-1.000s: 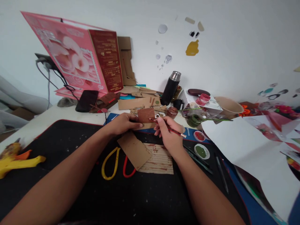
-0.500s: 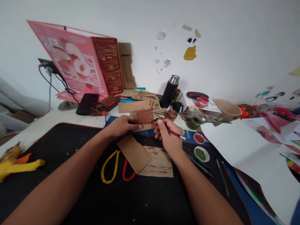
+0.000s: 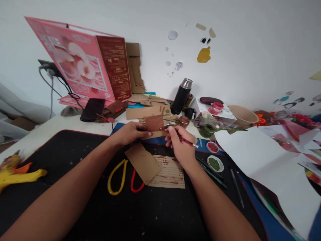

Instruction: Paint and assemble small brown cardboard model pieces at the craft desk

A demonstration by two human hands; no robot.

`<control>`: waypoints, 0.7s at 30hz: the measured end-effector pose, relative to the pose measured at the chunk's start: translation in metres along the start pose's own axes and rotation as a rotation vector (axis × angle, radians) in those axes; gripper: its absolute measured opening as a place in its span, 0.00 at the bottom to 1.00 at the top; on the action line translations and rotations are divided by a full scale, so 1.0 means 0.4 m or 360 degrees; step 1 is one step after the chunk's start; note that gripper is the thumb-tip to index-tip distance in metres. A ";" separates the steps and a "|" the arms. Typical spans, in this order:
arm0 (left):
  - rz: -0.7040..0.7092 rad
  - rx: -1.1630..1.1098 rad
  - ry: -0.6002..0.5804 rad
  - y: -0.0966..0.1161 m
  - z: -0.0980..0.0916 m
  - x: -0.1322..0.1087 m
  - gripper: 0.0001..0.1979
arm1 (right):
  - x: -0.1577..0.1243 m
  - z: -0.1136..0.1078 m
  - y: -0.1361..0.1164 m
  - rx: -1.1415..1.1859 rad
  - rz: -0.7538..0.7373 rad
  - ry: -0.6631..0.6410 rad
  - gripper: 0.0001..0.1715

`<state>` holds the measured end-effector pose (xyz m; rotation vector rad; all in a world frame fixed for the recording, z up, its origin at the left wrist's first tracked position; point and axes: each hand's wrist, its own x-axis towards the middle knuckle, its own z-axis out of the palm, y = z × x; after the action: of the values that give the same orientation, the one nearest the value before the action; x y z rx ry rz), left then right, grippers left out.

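Note:
My left hand (image 3: 131,133) pinches a small piece of cardboard (image 3: 154,123) by its left side; its face is coated in brown paint. In my right hand (image 3: 181,143) is a thin red paintbrush (image 3: 186,141), its tip at the right edge of the painted piece. Just behind stands an open jar of brown paint (image 3: 183,121). Below the hands, a plain cardboard piece (image 3: 143,164) lies over a ridged, brown-smeared cardboard sheet (image 3: 170,172). Partly under them are scissors with one yellow handle (image 3: 117,177) and one red handle (image 3: 136,182).
A black thermos (image 3: 182,96) and a pink box (image 3: 75,60) stand at the back. To the right are lids of red paint (image 3: 212,147) and green paint (image 3: 215,163), a green jar (image 3: 207,130) and white paper (image 3: 250,150). A yellow glue gun (image 3: 22,175) lies left on the black mat (image 3: 120,217).
The view has shifted very slightly. Both hands keep their hold, and the brush tip stays near the right edge of the brown piece.

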<state>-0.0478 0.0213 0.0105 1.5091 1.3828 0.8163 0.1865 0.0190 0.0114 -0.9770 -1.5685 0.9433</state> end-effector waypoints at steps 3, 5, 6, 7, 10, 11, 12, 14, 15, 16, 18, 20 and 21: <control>0.0124 0.0144 0.0153 -0.004 -0.001 0.004 0.24 | 0.002 -0.002 -0.004 0.0092 0.0036 0.0053 0.22; 0.0251 0.0246 0.0272 -0.005 -0.001 0.006 0.21 | 0.005 -0.004 -0.007 0.0178 0.0062 0.0098 0.23; 0.0303 0.0276 0.0311 -0.006 -0.001 0.006 0.20 | 0.007 -0.006 -0.007 0.0216 0.0072 0.0119 0.23; 0.0346 0.0288 0.0335 -0.006 -0.001 0.007 0.19 | 0.010 -0.007 -0.008 0.0246 0.0078 0.0140 0.23; 0.0450 0.0286 0.0403 -0.008 0.002 0.010 0.18 | 0.017 -0.010 -0.010 0.0282 0.0099 0.0185 0.23; 0.0484 0.0283 0.0424 -0.009 0.003 0.011 0.17 | 0.020 -0.011 -0.010 0.0284 0.0115 0.0200 0.23; 0.0518 0.0277 0.0439 -0.010 0.003 0.012 0.17 | 0.023 -0.013 -0.011 0.0285 0.0136 0.0215 0.23; 0.0565 0.0257 0.0445 -0.013 0.003 0.015 0.18 | 0.027 -0.016 -0.011 0.0275 0.0181 0.0242 0.23; 0.0572 0.0246 0.0442 -0.014 0.003 0.016 0.19 | 0.029 -0.018 -0.010 0.0269 0.0198 0.0254 0.24; 0.0570 0.0239 0.0441 -0.016 0.002 0.017 0.19 | 0.030 -0.020 -0.009 0.0265 0.0210 0.0264 0.24; 0.0552 0.0233 0.0454 -0.017 -0.001 0.019 0.21 | 0.034 -0.024 -0.002 0.0284 0.0213 0.0302 0.25; 0.0537 0.0220 0.0470 -0.015 -0.005 0.018 0.23 | 0.039 -0.027 0.009 0.0348 0.0202 0.0349 0.25; 0.0529 0.0208 0.0475 -0.013 -0.007 0.017 0.23 | 0.042 -0.029 0.015 0.0384 0.0196 0.0371 0.25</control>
<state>-0.0514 0.0285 0.0062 1.8038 1.4399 1.2171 0.1960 0.0378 0.0137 -0.9806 -1.1814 1.0371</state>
